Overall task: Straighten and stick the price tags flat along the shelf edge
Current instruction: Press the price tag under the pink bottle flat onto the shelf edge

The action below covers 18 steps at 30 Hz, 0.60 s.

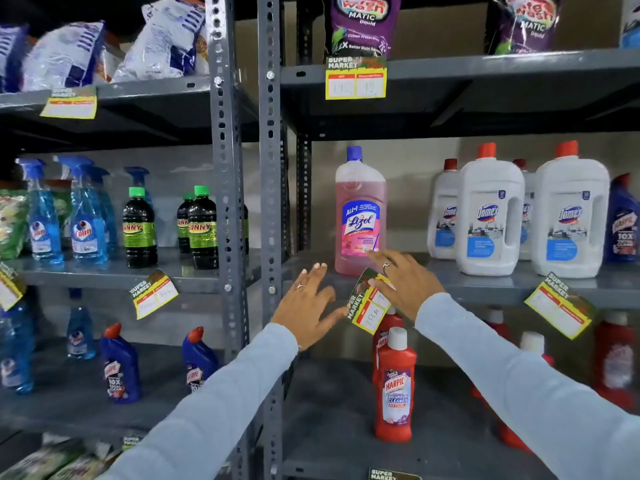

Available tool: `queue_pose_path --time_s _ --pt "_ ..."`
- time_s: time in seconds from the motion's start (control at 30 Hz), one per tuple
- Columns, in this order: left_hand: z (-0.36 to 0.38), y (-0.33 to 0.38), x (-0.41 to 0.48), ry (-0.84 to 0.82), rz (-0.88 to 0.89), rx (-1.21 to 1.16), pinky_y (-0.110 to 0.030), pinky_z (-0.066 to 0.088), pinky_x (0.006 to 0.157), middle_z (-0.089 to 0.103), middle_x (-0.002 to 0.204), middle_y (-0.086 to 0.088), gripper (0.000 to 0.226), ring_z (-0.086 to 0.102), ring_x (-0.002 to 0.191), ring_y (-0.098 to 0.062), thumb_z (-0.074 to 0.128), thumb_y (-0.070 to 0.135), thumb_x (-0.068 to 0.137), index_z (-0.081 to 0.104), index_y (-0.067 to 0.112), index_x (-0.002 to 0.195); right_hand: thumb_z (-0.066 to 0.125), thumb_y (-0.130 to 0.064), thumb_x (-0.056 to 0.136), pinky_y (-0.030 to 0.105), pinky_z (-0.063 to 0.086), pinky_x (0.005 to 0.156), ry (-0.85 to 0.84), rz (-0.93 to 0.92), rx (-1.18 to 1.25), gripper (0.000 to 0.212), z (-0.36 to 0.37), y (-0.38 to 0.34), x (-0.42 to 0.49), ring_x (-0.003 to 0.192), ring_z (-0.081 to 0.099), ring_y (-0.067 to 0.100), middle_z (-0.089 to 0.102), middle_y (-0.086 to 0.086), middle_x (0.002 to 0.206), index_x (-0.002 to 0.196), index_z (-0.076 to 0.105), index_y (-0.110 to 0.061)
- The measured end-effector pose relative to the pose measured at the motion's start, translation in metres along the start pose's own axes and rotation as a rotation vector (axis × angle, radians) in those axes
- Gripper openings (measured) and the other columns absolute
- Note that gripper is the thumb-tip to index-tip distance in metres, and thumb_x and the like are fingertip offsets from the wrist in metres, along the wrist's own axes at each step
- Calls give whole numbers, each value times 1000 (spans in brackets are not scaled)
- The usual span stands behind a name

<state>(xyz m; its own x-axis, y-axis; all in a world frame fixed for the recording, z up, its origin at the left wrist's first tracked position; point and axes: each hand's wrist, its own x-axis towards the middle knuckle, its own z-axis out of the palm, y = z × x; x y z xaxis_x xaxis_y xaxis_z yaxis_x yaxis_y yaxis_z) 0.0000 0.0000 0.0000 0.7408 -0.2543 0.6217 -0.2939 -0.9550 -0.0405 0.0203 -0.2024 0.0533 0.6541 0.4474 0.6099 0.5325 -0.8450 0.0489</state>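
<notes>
Now both hands are at a crooked price tag (369, 301) on the middle shelf edge (485, 284).

Right hand (403, 282) has its thumb and fingers closed on the top of the tag, which hangs tilted, just under the pink bottle (360, 209). Left hand (306, 303) is beside it with fingers spread apart, holding nothing, its thumb close to the tag's lower corner. I think the turning step is just starting. Next the tag needs to be turned level and pressed flat on the shelf edge. Two more tags, one to the left (153, 294) and one to the right (557, 306), hang crooked too.
</notes>
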Motion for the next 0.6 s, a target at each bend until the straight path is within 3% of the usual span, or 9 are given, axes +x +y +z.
queue_pose_path --time_s 0.07,0.17,0.33,0.47,0.6 --pt "6 -2 2 -42 -11 -17 -38 -1 118 18 156 -14 53 10 145 -26 35 57 89 56 14 111 40 -35 94 46 44 97 -157 81 98 50 0 -4 7 127 44 28 39 5 144 141 26 -27" --pt "20 -3 8 5 -33 -78 -41 0 117 26 154 -11 53 14 144 -26 39 59 87 61 16 109 45 -32 93 43 46 95 -235 126 57 44 7 -3 20 121 51 28 47 7 139 135 37 -23" --pt "36 4 19 142 -152 -195 -43 1 116 40 145 -3 43 27 138 -24 48 56 85 68 19 94 49 -39 90 32 50 72 -196 155 108 27 13 -6 31 94 64 24 64 6 108 111 50 -23" --pt "44 6 25 194 -189 -189 -42 3 115 44 142 1 31 28 136 -24 58 48 83 71 22 90 52 -43 87 31 50 73 -192 129 10 23 16 -7 41 87 64 20 67 5 103 98 55 -23" --pt "48 -5 25 238 -126 -235 -33 6 108 49 135 1 26 36 128 -23 58 46 82 70 23 83 61 -37 82 32 46 67 -167 235 139 18 15 -3 43 85 62 20 69 3 102 88 65 -21"
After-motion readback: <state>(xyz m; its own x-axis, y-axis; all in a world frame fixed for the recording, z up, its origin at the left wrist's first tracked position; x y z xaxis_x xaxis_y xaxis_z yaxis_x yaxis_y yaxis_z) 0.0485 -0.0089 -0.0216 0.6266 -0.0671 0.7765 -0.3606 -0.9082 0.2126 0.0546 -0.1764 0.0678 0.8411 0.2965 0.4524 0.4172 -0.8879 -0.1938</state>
